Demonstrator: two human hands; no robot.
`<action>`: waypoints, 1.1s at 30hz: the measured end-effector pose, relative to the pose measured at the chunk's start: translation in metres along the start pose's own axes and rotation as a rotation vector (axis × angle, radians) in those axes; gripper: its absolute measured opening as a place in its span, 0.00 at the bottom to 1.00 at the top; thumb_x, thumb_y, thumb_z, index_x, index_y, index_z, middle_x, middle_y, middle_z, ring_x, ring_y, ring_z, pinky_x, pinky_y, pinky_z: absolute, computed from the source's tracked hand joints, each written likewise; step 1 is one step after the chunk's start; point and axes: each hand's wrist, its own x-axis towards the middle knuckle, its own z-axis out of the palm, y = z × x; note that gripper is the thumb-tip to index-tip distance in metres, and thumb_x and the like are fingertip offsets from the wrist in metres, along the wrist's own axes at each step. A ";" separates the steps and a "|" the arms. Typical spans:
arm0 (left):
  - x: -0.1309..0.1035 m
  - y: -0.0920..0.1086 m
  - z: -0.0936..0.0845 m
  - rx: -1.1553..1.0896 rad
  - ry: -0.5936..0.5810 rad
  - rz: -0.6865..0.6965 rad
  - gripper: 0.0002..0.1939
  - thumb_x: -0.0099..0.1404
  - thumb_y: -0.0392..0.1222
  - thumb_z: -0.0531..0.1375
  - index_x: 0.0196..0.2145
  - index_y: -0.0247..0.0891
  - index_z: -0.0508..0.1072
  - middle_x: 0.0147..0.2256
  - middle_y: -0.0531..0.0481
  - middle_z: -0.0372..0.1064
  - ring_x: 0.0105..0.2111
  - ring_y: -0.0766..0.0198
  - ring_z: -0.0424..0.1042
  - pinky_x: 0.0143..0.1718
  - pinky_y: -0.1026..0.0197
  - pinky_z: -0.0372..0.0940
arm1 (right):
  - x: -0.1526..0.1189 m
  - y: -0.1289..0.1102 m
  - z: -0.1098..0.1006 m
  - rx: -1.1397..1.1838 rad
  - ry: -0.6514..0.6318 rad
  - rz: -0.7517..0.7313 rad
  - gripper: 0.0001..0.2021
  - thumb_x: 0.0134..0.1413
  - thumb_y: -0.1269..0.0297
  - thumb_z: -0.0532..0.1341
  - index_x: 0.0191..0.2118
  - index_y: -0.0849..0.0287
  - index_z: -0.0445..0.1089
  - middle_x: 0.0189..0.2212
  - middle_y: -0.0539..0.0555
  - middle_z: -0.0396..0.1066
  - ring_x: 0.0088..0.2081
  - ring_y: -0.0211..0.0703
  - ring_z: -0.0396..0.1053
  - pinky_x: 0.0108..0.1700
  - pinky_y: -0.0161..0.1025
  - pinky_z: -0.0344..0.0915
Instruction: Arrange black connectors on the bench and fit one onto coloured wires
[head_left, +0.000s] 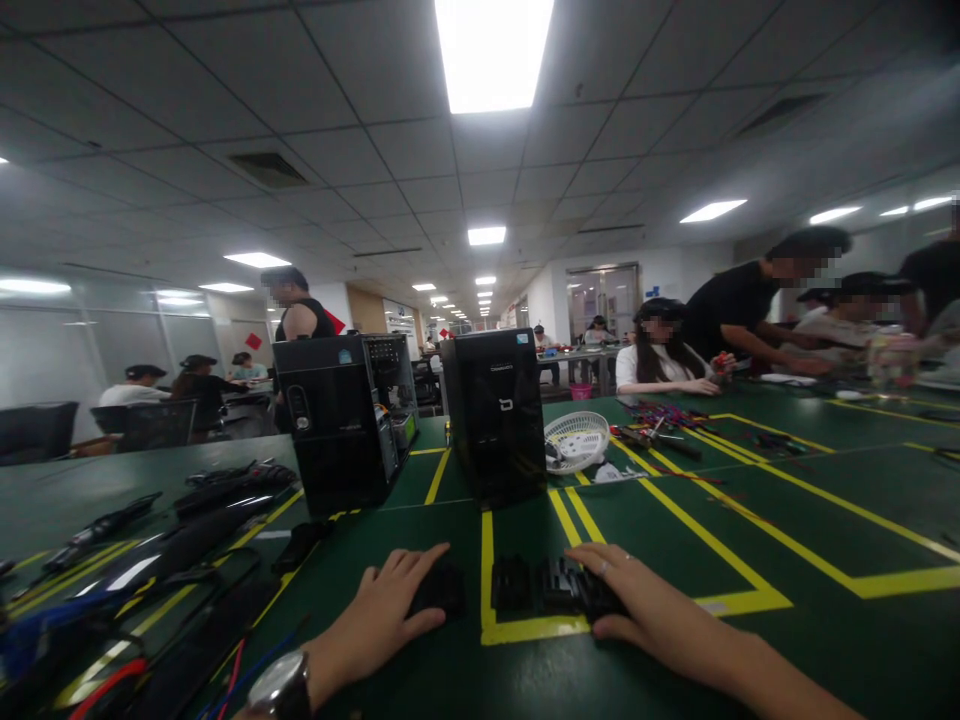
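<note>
My left hand [386, 605], with a watch on the wrist, is low over the green table, fingers spread beside a small black part [444, 592]. My right hand [637, 600] has its thumb and fingers around the right end of a dark part with metallic pieces [564, 585]. Another black part [511, 582] lies just left of that, inside a yellow tape corner [536, 630]. The dark parts are too blurred to name.
Two black computer towers [334, 430] [496, 415] stand ahead, the left one open-sided. A white basket [577, 442] and wires with tools [660, 425] lie beyond. Cables and black items [187, 540] cover the left. People [664, 350] work across the table.
</note>
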 end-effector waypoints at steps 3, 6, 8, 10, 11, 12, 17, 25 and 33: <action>0.004 0.003 0.003 0.019 -0.009 0.027 0.30 0.62 0.59 0.52 0.61 0.63 0.50 0.57 0.52 0.62 0.55 0.51 0.59 0.52 0.42 0.55 | 0.006 0.005 -0.002 0.008 -0.015 -0.007 0.30 0.50 0.65 0.62 0.60 0.43 0.55 0.60 0.50 0.59 0.60 0.46 0.55 0.63 0.46 0.50; 0.010 0.013 0.004 -0.005 -0.023 0.043 0.29 0.62 0.57 0.53 0.60 0.62 0.52 0.58 0.52 0.61 0.57 0.51 0.58 0.55 0.38 0.51 | 0.010 0.006 -0.001 0.018 -0.015 -0.012 0.30 0.50 0.64 0.62 0.59 0.43 0.56 0.59 0.50 0.60 0.59 0.46 0.56 0.63 0.45 0.50; 0.015 0.023 0.006 -0.031 -0.049 0.052 0.30 0.61 0.55 0.54 0.60 0.61 0.52 0.58 0.52 0.60 0.57 0.50 0.56 0.56 0.34 0.47 | 0.012 0.005 0.001 0.026 -0.020 -0.020 0.30 0.51 0.63 0.62 0.60 0.43 0.55 0.58 0.50 0.60 0.59 0.47 0.56 0.62 0.46 0.50; 0.021 0.034 0.008 -0.044 -0.070 0.075 0.31 0.60 0.55 0.55 0.60 0.60 0.53 0.59 0.51 0.60 0.58 0.49 0.56 0.57 0.32 0.45 | 0.014 0.004 0.002 0.012 -0.025 -0.013 0.30 0.52 0.63 0.61 0.60 0.42 0.55 0.59 0.50 0.60 0.59 0.47 0.56 0.62 0.47 0.51; 0.025 0.039 0.010 -0.045 -0.076 0.083 0.31 0.60 0.55 0.55 0.60 0.59 0.53 0.58 0.50 0.60 0.58 0.48 0.56 0.57 0.32 0.45 | 0.015 0.005 0.002 -0.001 -0.029 -0.005 0.29 0.52 0.62 0.60 0.60 0.41 0.54 0.59 0.50 0.59 0.59 0.47 0.56 0.62 0.47 0.51; 0.028 0.044 0.012 -0.043 -0.079 0.087 0.32 0.60 0.56 0.55 0.61 0.56 0.53 0.58 0.49 0.60 0.57 0.47 0.56 0.56 0.31 0.46 | 0.015 0.005 0.001 -0.013 -0.029 0.005 0.29 0.53 0.62 0.60 0.60 0.41 0.54 0.59 0.50 0.59 0.59 0.47 0.56 0.61 0.48 0.52; 0.048 0.073 0.028 -0.047 -0.072 0.098 0.31 0.61 0.58 0.51 0.60 0.50 0.56 0.57 0.43 0.61 0.57 0.44 0.56 0.53 0.31 0.50 | 0.005 0.018 -0.020 -0.038 -0.032 0.046 0.28 0.53 0.64 0.58 0.60 0.42 0.55 0.58 0.51 0.60 0.59 0.46 0.57 0.61 0.48 0.52; 0.089 0.159 0.072 -0.113 -0.015 0.201 0.30 0.63 0.59 0.44 0.56 0.41 0.62 0.53 0.34 0.63 0.54 0.37 0.56 0.49 0.24 0.49 | -0.035 0.095 -0.066 -0.122 0.067 0.144 0.25 0.52 0.64 0.57 0.57 0.46 0.61 0.59 0.54 0.60 0.61 0.48 0.55 0.63 0.49 0.48; 0.103 0.201 0.062 -0.333 -0.160 0.245 0.45 0.59 0.68 0.38 0.64 0.35 0.43 0.63 0.25 0.44 0.63 0.33 0.41 0.54 0.24 0.37 | -0.064 0.202 -0.071 -0.165 0.355 0.130 0.30 0.44 0.56 0.66 0.57 0.49 0.64 0.57 0.65 0.64 0.60 0.55 0.57 0.59 0.48 0.47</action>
